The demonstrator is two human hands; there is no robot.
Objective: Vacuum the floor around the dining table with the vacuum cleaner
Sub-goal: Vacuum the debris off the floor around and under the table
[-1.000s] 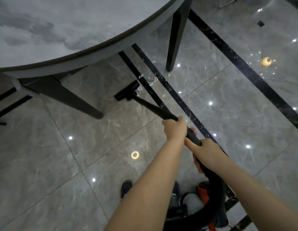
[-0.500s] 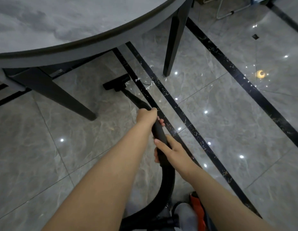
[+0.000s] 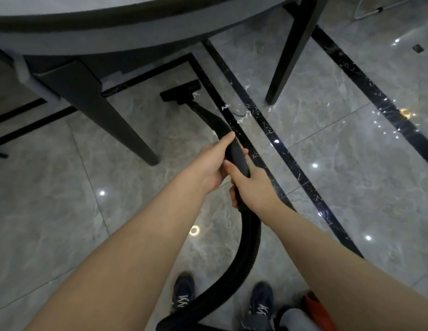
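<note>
Grey marble-look floor tiles [image 3: 351, 187], glossy, with ceiling lights mirrored as bright dots; black veined border strips [image 3: 292, 163] run diagonally from near right to far centre.

Nearest the lower edge: two dark shoes [image 3: 183, 292], toes toward the table; vacuum cleaner body [image 3: 315, 314], orange and grey, at the lower right corner, mostly cut off.

Hose [image 3: 250, 237]: black, ribbed, curving up from between the shoes to the hands.

Right hand [image 3: 255, 185]: fingers wrapped round the wand where it meets the hose, thumb lying along the top.

Left hand [image 3: 213, 161]: just ahead of and touching the right, fingers curled under the wand [image 3: 237, 156], thumb stretched along it.

Floor head [image 3: 180, 90]: black, flat on the tile under the near edge of the table, between the two visible legs.

White debris scraps [image 3: 241, 114]: scattered on and beside the border strips, right of the floor head.

Dining table [image 3: 136, 34]: round, grey edge with a dark rim, filling the far left; dark tapered legs, one at left [image 3: 107, 115], one at right [image 3: 292, 51].

Change from half a second back: the hands have closed together on the wand, and both shoes are now in view.
</note>
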